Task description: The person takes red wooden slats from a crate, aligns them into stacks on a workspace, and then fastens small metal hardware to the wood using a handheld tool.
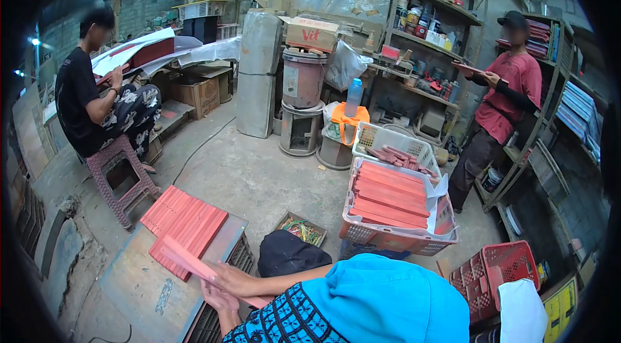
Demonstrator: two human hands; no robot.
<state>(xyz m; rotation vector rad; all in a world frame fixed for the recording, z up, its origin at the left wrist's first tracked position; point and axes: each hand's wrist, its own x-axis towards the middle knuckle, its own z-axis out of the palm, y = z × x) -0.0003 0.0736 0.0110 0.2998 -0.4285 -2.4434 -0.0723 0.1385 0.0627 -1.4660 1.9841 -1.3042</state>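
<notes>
A flat pinkish-red slat (189,260) slants up and leftward out of my hands. My right hand (237,279) is closed round its near end, with the bare forearm reaching in from the right. Just below, my left hand (221,300) cups the same end from underneath; part of its grip is hidden. A pinkish-red piece also shows past my wrists, and I cannot tell if it belongs to the same slat. Beyond the slat, rows of similar red slats (184,220) lie side by side on a worn board (132,288). Blue cloth and a patterned sleeve fill the lower middle.
A plastic crate (401,244) of red slats stands right of centre, with a white basket (364,134) behind. A small box (299,230) of thin coloured pieces sits on the floor. One person (97,97) sits at left; another (508,91) stands at right. A red crate (498,268) is lower right.
</notes>
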